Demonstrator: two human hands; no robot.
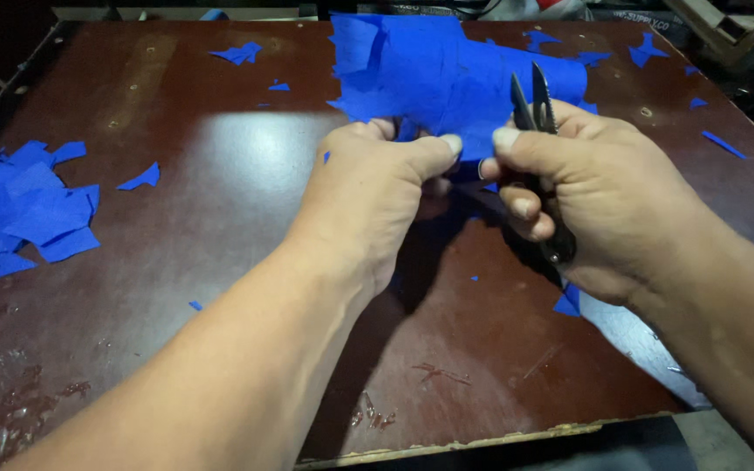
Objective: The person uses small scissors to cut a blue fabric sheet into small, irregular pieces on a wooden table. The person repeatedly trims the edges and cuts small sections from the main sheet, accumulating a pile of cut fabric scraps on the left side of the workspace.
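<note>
A large crumpled piece of blue fabric (pixel 429 74) lies on the dark brown table (pixel 176 262) and reaches toward me. My left hand (pixel 368 196) pinches its near edge between thumb and fingers. My right hand (pixel 591 196) pinches the same edge right beside it with thumb and forefinger. That hand also holds small black thread snips (pixel 536 113), whose blades point up and away over the fabric. The snips' handle runs down through the palm.
A pile of blue fabric offcuts (pixel 19 214) lies at the table's left edge. Small blue scraps (pixel 239 54) are scattered over the far side and right. The table's chipped front edge (pixel 482 440) is near me. Clutter sits beyond the far right corner.
</note>
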